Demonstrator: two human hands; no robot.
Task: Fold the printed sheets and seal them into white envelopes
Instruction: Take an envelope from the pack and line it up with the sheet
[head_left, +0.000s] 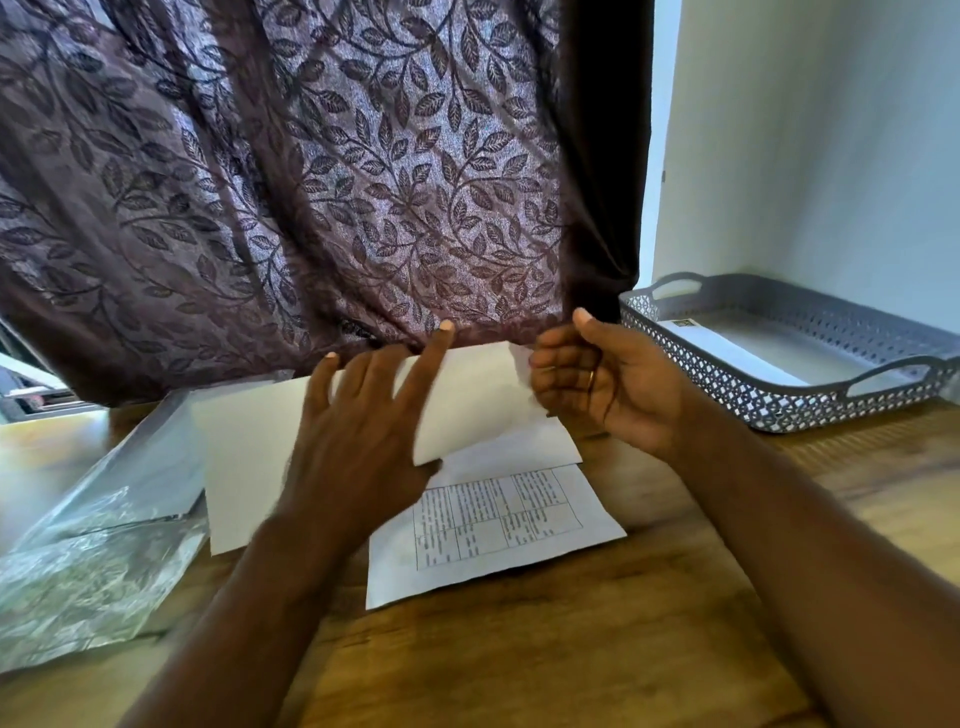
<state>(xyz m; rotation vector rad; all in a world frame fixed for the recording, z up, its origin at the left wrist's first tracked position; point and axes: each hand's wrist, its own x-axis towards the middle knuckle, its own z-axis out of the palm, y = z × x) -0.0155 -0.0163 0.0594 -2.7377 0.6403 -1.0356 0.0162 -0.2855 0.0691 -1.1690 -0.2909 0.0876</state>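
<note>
Mid-frame our left hand (363, 415), fingers spread, grips a white envelope (478, 395) while our right hand (597, 379) pinches its flap end, probably opening it; next, fold the printed sheet (498, 525) below.

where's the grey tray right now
In the head view the grey tray sits at the far right of the wooden table, against the pale wall, just right of the curtain and beyond the right hand.
</note>
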